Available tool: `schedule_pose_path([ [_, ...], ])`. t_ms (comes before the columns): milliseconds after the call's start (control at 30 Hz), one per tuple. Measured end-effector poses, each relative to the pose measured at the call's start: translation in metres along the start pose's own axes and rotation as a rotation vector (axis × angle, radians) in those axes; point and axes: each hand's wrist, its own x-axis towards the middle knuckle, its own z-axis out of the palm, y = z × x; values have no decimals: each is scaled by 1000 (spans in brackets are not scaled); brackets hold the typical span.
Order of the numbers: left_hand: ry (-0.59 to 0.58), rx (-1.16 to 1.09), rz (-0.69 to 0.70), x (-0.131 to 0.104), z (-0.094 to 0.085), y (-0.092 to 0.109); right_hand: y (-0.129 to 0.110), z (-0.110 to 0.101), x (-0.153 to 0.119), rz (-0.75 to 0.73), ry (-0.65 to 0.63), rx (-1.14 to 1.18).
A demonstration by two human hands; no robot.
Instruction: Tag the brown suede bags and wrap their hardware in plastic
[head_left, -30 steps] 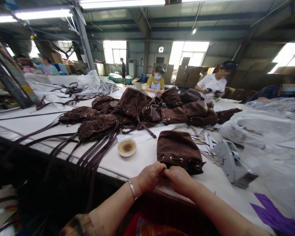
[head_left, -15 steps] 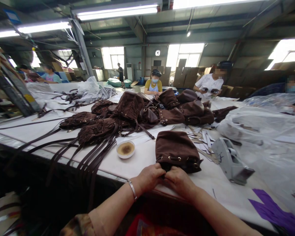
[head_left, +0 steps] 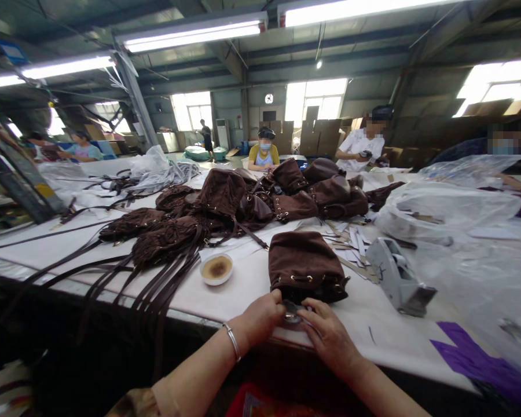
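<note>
A dark brown drawstring bag (head_left: 306, 260) with gold eyelets lies on the table, its gathered mouth towards me. At the left corner of that mouth, my left hand (head_left: 263, 315) is closed with the thumb and fingers pinched on the bag's edge. My right hand (head_left: 327, 330) has its fingers bent around something that I cannot make out. Between my hands shows a small shiny greyish piece (head_left: 292, 313), partly hidden by fingers; its kind is unclear. Left of the bag stands a white bowl (head_left: 217, 280) with a tan, dark-centred content.
A heap of brown bags (head_left: 226, 197) with long straps (head_left: 162, 289) hanging off the front edge lies behind. To the right are a grey tape dispenser (head_left: 399, 278), paper scraps (head_left: 351, 246), clear plastic bags (head_left: 451, 214) and a purple piece (head_left: 481, 359). Several people sit or stand beyond.
My right hand has drawn slightly away from the left, and the shiny piece now shows between them. The view has shifted a little, moving the scene leftwards.
</note>
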Motion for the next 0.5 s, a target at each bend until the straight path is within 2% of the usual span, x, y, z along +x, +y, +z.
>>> schedule_pose_path([
  [67,-7,7,4,2,1,3,-5,-1,3,-1,-25,-28],
  [167,-16,13,4,3,1,7,-12,0,12,4,-130,-133],
  [267,-11,40,-54,0,-1,12,-12,5,19,23,-202,-200],
  [400,10,51,-124,-3,-1,15,-2,10,23,-1,-217,-101],
  [500,25,1,-128,-2,6,15,2,12,22,12,-206,-39],
])
